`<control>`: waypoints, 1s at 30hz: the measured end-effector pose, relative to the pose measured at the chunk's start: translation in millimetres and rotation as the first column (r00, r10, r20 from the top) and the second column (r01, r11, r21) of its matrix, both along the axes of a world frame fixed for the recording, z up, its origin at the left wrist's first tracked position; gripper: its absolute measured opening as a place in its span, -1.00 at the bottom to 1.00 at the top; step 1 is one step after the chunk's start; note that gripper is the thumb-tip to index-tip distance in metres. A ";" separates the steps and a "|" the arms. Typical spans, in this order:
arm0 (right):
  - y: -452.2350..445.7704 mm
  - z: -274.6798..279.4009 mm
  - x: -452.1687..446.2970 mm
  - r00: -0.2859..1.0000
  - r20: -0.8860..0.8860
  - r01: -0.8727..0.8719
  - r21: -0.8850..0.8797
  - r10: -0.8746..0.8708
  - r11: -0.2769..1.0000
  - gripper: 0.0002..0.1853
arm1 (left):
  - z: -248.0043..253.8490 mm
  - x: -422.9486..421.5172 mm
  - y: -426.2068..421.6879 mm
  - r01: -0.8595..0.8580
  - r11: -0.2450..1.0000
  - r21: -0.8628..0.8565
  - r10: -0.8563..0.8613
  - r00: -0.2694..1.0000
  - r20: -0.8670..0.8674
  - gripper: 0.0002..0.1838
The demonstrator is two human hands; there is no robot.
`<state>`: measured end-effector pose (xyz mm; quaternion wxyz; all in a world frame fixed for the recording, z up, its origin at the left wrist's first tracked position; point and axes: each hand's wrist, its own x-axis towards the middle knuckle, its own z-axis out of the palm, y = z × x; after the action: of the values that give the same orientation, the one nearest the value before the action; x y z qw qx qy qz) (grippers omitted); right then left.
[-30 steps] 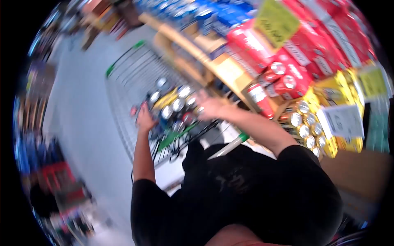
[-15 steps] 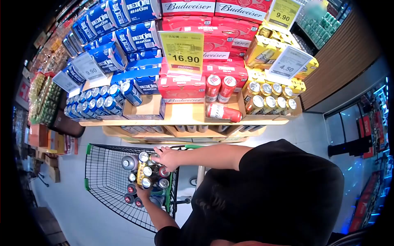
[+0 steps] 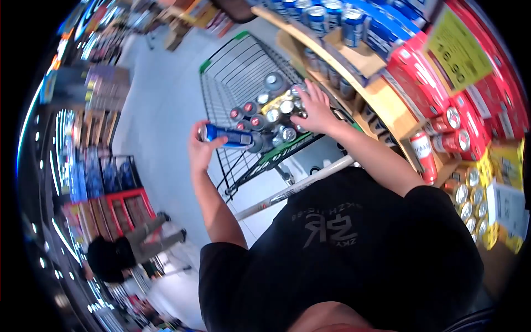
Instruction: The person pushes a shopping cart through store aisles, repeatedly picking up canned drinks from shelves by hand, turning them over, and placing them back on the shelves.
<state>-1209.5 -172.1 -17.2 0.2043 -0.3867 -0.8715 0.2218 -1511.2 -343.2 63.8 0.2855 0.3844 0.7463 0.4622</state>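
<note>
My left hand (image 3: 202, 145) grips a blue beverage can (image 3: 235, 138), tilted nearly on its side, at the near-left side of the shopping cart (image 3: 214, 77). My right hand (image 3: 316, 110) is over the cans at the cart's right side, its fingers spread; whether the fingertips touch a can I cannot tell. Below my hands, the cart holds several upright cans, a yellow-wrapped pack of cans (image 3: 275, 105), a grey-capped bottle (image 3: 274, 81) and several bottles with red-marked caps (image 3: 258, 122).
A wooden display shelf (image 3: 381, 105) stands right of the cart, with blue cans (image 3: 352, 26), red cans (image 3: 423, 152) and gold cans (image 3: 466, 211). A yellow price sign (image 3: 460, 51) rises above red cartons. Another person (image 3: 119, 252) is at lower left, near shelving.
The view has swung, so the shelf is now at right. My left hand has come up from among the cart's contents with a blue can; my right hand stays over the cans.
</note>
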 end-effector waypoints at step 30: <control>-70.4 138.5 27.5 0.558 -0.756 -0.707 -0.649 -0.342 0.280 -0.21 | 87.4 145.3 97.7 -0.307 0.699 0.646 -0.565 0.318 0.762 -0.48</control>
<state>-1182.1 -242.4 121.3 0.2705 -0.1553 -0.4090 0.8576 -1365.8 -245.5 151.2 0.5319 0.1843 0.1626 0.8104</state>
